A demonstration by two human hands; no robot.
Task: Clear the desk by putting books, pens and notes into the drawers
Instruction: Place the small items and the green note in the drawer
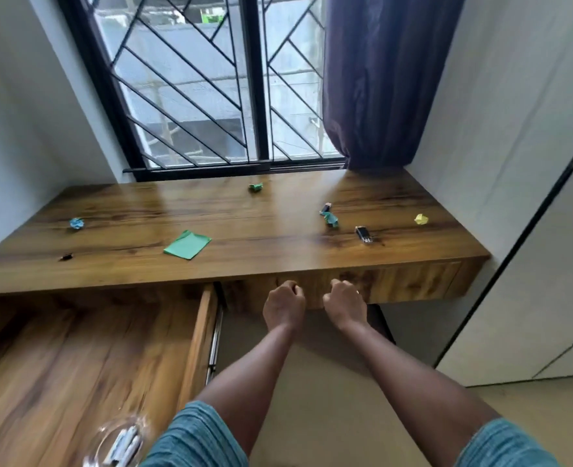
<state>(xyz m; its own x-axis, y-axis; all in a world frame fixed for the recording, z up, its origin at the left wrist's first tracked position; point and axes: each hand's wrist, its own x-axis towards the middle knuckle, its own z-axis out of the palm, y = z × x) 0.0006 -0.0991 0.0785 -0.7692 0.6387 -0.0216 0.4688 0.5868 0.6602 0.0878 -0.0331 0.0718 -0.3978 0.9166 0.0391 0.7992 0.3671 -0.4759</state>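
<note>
both hands are at the front of the right drawer (396,278), which sits closed under the desk (278,230); the left hand (283,303) and right hand (344,303) are side by side near that drawer's left end, fingers curled in toward the wood; i cannot tell whether they hook an edge of the front or are only clenched against it

the left drawer (197,335) stands pulled far out at the near left; a glass dish (93,439) lies in it at the near edge, holding pale sticks too blurred to name

paper lies scattered on the desk top; a flat green note (187,245) is left of centre; a blue wad (77,223) lies far left, and a small dark bit (66,256) is nearer than it; a green wad (255,187) lies far, close to the window (190,96); on the right a teal wad (329,219) touches a small dark stub (325,207); a dark clip-like thing (364,234) lies just right of them, nearer the desk's edge; a yellow wad (421,219) is furthest right

a purple curtain (379,79) hangs down to the far right corner of the desk
</note>
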